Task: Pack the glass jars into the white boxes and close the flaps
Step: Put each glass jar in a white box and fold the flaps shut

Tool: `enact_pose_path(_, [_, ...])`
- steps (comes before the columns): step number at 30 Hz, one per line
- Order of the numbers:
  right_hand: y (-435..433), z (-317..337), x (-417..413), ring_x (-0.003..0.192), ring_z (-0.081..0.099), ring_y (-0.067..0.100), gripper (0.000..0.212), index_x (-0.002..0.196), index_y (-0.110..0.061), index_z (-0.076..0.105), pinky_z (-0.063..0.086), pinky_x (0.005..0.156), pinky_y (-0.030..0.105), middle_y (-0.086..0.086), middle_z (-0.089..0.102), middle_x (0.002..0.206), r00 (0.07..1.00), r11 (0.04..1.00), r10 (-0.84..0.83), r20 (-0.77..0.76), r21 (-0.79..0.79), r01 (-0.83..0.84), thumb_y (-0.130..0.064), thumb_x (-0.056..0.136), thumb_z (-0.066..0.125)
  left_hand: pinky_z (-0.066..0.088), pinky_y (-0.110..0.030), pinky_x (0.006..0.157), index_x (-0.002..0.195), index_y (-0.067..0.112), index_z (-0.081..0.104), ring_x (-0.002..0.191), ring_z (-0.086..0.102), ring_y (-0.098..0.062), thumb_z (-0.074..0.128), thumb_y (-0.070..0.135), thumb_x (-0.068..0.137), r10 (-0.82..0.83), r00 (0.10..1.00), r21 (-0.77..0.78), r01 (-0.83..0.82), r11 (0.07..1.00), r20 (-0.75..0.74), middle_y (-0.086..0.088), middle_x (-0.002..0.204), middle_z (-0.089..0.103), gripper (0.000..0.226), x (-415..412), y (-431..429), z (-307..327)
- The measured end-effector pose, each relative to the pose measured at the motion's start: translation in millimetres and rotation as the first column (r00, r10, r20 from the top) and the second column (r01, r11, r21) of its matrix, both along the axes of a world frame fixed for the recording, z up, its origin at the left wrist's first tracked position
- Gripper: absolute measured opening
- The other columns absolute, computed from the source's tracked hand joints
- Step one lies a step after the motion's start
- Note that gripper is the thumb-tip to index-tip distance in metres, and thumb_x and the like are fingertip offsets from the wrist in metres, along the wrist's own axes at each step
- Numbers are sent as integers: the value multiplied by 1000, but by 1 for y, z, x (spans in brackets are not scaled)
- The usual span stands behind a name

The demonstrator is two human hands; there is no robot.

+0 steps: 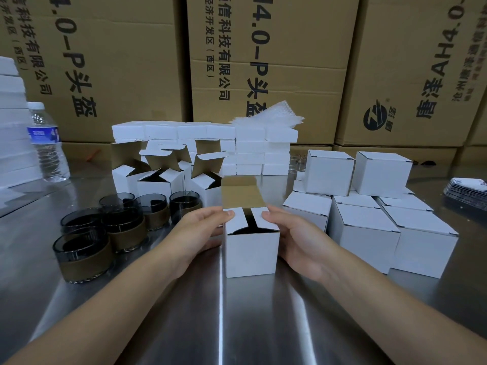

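I see the left hand (195, 233) and right hand (297, 241) gripping the box (250, 254) by its sides, with the thumbs holding both side flaps down. The rear flap stands up, and the inside is too dark to read. The box sits on a shiny steel table (237, 325). To the left I count six jars (81, 256), with at least three open boxes (158, 180) behind them. To the right are stacked closed boxes (366, 233), two on top and the lower layer partly hidden. Brown cartons (126, 61) wall the back.
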State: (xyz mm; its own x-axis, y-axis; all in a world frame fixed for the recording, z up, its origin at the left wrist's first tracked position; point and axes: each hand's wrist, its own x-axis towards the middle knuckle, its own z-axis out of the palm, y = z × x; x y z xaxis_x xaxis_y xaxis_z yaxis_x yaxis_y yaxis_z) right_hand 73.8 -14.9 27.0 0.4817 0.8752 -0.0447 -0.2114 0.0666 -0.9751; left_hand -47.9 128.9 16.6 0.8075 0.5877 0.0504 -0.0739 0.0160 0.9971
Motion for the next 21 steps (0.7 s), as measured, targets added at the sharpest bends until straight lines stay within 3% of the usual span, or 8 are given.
enact_pose_path(4, [-1,1,0,102,51,21,29,114,-22,68,31,91,33,10,62,126,1000,999,27,16,26,-27,-15,93,49,53,-32,86,101,15,73,95,71,-21,62,23,91,-14,1000,15,14,1000,16,-6,101,75,17,-1,0,0])
enact_pose_path(8, [0,0,1,107,53,23,30,115,-23,68,34,98,35,7,65,122,999,998,41,15,38,-41,-14,93,49,53,-35,88,105,15,72,97,70,-23,62,21,91,-11,1000,21,11,1000,21,-6,102,74,19,-1,0,0])
enact_pose_path(12, [0,1,0,105,59,22,28,100,-28,74,36,105,38,1,71,111,1000,999,15,-22,47,-14,-13,92,52,51,-40,94,113,23,68,102,69,-22,62,19,91,-6,999,36,4,999,42,-1,108,73,24,-1,0,1])
enact_pose_path(16, [1,2,1,93,64,17,29,92,-34,74,47,87,30,-2,74,101,999,998,-11,-53,63,15,-13,91,55,48,-47,101,114,28,67,103,69,-22,65,21,89,-2,999,59,0,998,37,-1,109,73,26,-1,1,0])
enact_pose_path(21, [1,-1,5,81,71,9,22,104,-32,62,50,69,24,-3,74,98,998,998,-23,-55,55,26,-16,89,59,48,-48,100,112,29,68,101,69,-22,66,23,88,3,999,68,-5,998,33,-1,107,73,25,-1,4,-2])
